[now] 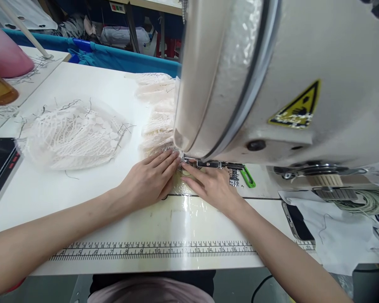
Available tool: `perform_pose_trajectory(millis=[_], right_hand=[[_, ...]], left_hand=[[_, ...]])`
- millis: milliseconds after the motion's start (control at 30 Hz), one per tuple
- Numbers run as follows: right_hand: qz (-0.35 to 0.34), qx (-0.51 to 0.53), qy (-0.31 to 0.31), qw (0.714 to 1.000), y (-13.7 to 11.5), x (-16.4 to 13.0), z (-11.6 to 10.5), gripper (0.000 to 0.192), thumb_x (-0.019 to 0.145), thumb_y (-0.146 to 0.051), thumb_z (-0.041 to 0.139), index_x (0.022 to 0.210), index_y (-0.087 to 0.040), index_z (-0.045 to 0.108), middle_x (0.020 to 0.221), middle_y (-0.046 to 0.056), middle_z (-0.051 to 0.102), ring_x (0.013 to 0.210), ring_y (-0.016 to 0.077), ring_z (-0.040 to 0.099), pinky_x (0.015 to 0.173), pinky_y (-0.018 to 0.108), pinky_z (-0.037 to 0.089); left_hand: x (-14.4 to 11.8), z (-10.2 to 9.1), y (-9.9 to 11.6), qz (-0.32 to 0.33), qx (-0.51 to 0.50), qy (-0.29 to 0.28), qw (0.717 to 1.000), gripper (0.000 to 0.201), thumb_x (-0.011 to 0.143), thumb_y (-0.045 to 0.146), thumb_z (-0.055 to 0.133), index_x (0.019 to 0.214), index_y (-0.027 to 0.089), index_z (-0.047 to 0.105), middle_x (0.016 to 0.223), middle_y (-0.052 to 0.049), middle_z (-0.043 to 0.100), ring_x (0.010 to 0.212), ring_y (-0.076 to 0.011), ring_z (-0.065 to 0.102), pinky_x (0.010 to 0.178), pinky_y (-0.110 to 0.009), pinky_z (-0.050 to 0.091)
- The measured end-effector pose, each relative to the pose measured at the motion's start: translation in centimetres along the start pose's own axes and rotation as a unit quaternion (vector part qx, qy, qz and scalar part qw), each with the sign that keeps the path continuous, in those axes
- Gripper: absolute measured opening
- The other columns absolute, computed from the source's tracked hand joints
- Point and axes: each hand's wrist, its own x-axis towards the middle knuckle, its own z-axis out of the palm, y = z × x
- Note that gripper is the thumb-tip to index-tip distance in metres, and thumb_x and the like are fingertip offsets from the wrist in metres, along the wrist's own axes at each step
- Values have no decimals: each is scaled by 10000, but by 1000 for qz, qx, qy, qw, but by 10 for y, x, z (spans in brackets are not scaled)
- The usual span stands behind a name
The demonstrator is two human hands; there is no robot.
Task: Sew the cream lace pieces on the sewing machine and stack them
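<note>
Pressing both hands flat, fingers spread and gripping nothing, we are pinning the lace strip [159, 122] on the bench [82, 202] at the presser foot [189, 162]: left hand [150, 179] at nine o'clock of the foot, right hand [211, 185] at five o'clock. We are judging it best to keep fingertips clear of the needle under the sewing machine [271, 84] and feed evenly toward twelve o'clock.

this is a garment sewing workshop: a large industrial sewing machine [271, 80] with a yellow hand-hazard sticker [295, 107] stands on a white counter [82, 193] that has a measuring ruler [151, 251] printed along its front edge. piles of white lace pieces [71, 134] with loose threads lie on the counter, and behind it a blue fabric bin [113, 57] and more cluttered workstations show.
</note>
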Motion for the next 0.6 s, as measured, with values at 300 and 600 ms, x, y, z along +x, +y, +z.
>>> perform_pose_trajectory(millis=[300,600], right_hand=[[6,77,21,997,8,-2,3,279,960,-407,532,1181,-279,645,924,5,736,762,133,663,742,298,474],[76,150,55,984,8,-1,0,224,940,-405,557,1040,-251,686,938,5,755,887,183,693,804,324,504]], left_hand=[[1,1,0,-22,-1,-14,1000,382,940,238,436,1236,67,607,1282,-151,631,1261,-299,549,1072,-461,463],[10,-8,-9,-80,-13,-62,995,350,959,310,432,1214,156,617,1210,-117,671,1235,-332,549,1036,-549,427]])
